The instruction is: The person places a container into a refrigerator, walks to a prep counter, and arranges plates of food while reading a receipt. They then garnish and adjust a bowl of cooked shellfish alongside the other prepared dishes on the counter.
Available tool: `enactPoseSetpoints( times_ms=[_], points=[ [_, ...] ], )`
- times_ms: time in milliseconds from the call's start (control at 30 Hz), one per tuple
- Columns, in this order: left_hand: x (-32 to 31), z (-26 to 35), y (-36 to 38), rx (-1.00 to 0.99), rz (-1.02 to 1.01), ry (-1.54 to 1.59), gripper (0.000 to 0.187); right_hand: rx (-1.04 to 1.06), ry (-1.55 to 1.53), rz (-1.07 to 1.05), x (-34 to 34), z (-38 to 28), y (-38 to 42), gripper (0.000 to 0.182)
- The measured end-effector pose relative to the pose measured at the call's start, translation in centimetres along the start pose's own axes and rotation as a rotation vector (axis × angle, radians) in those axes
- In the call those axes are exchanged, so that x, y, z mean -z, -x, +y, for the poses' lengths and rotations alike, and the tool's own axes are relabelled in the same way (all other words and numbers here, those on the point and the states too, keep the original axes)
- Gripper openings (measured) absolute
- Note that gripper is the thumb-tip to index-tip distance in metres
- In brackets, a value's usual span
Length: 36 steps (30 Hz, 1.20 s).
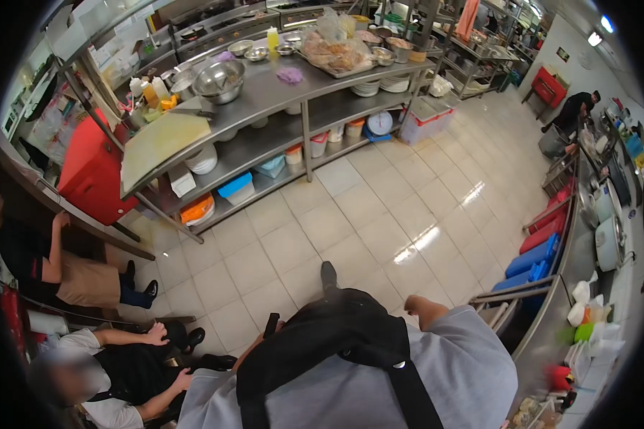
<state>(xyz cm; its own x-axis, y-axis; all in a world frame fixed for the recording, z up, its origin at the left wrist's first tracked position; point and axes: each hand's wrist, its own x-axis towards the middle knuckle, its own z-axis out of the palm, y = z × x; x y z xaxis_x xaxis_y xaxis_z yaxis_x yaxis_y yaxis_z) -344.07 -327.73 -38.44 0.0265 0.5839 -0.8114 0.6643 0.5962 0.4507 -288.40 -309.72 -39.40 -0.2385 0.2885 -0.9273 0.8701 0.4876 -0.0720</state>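
The wearer's grey sleeves and black apron [329, 322] fill the bottom middle. My right hand [412, 304] hangs low beside the apron, over the tiled floor; its fingers are too small and turned away to read, and no object shows in it. On the other side, a bit of my left forearm [247, 352] shows past the apron, near an upright black item [271, 325] that I cannot make out. The fingers of my left hand are hidden. One dark shoe [328, 275] stands on the tiles.
Ahead runs a steel table [265, 93] with bowls, bottles and a cutting board [166, 146]. A seated person [122, 365] and another in a brown apron [89, 279] are at the left. Blue bins [533, 264] line the right counter; a person [576, 111] bends over farther back.
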Motion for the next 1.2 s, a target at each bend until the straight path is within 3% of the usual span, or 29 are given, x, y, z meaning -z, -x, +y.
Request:
enactPoseSetpoints(
  times_ms=[33, 67, 133, 200, 267, 367, 433, 500, 600, 667, 733, 867, 933, 967, 1033, 1200],
  points=[
    [1.2, -0.9, -0.6, 0.02, -0.002, -0.023, 0.039, -0.372, -0.471, -0.101, 1.8, -0.1, 1.7, 0.022],
    [2.8, -1.5, -1.2, 0.04, 0.003, -0.043, 0.04, -0.357, -0.458, -0.095, 4.0, -0.1, 1.4, 0.022],
    [6.5, -1.5, -2.4, 0.075, 0.036, -0.074, 0.04, -0.28, -0.564, -0.011, 8.7, 0.7, -0.6, 0.024],
    [11.0, -0.5, -4.1, 0.09, 0.101, -0.076, 0.041, 0.226, 0.222, 0.002, 19.8, 0.1, -7.2, 0.021],
    [15.4, 1.6, -6.4, 0.098, 0.194, -0.073, 0.041, 0.104, -0.647, 0.38, 27.4, -2.0, -5.2, 0.024],
    [21.8, 7.6, -8.4, 0.15, 0.396, -0.148, 0.043, 0.252, -0.768, 0.562, 36.7, -4.2, -7.5, 0.027],
    [24.4, 10.1, -12.4, -0.007, 0.429, -0.167, 0.04, 0.411, -0.712, 0.685, 41.6, -5.0, -7.1, 0.026],
    [26.2, 14.9, -15.9, -0.089, 0.47, -0.153, 0.039, 0.422, -0.547, 0.713, 44.8, -4.9, -7.3, 0.026],
    [25.7, 20.5, -20.0, -0.317, 0.448, 0.054, 0.039, 0.376, -0.469, 0.626, 45.6, -2.5, -10.3, 0.029],
    [25.0, 24.0, -19.3, -0.264, 0.415, 0.153, 0.039, 0.305, -0.44, 0.508, 45.2, -1.0, -10.7, 0.031],
    [25.2, 25.9, -19.2, -0.22, 0.383, 0.251, 0.038, 0.188, -0.423, 0.181, 45.4, 1.0, -10.8, 0.032],
    [25.9, 17.7, -23.1, -0.303, 0.365, -0.199, 0.037, 0.144, -0.588, 0.205, 46.2, 4.8, -11.4, 0.032],
    [27.6, 16.3, -21.5, 0.05, 0.185, -0.191, 0.034, 0.123, -0.77, 0.314, 44.2, 7.1, -14.6, 0.033],
    [28.2, 15.3, -21.5, 0.052, 0.149, -0.212, 0.034, 0.087, -0.819, 0.299, 44.0, 7.8, -15.2, 0.034],
    [30.4, 13.8, -22.7, 0.304, -0.007, -0.062, 0.029, 0.048, -0.998, 0.374, 43.7, 7.7, -13.9, 0.033],
    [39.4, 17.9, -26.6, 0.152, -0.184, -0.36, 0.03, -0.046, -1.101, 0.419, 42.7, 7.1, -9.0, 0.032]
  ],
)
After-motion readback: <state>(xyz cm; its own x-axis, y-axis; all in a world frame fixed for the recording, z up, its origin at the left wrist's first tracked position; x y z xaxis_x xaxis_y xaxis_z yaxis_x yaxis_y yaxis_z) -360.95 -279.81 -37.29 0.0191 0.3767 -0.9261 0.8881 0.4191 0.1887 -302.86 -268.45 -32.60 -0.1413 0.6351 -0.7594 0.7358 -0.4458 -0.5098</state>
